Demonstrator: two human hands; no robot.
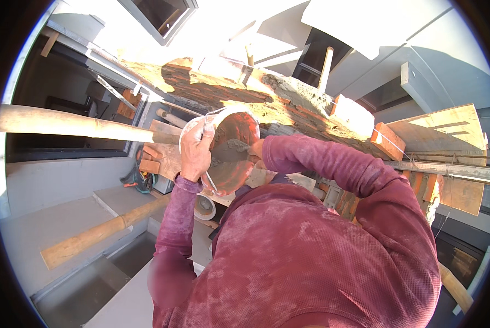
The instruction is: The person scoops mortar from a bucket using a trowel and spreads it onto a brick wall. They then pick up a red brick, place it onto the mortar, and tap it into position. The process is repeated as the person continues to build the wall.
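Observation:
My left hand (196, 152) is closed on the near-left rim of a tilted, mortar-smeared bucket (235, 179), whose mouth faces me. Inside it lies grey mortar (244, 123). My right hand (257, 153) reaches to the bucket's right side, its fingers wrapped round what looks like a trowel (231, 150). The trowel's grey blade is down in the bucket; its handle is mostly hidden by my hand and sleeve. Just beyond the bucket runs a brick wall (215, 93), with wet mortar (302, 95) spread along its top.
Bricks (353, 116) sit on the wall's right end beside a taut string. Bamboo poles (81, 127) cross at the left. Below the bucket stand a round white container (204, 208), loose bricks (150, 159) and a corded tool (141, 179). A wooden board (444, 134) stands at right.

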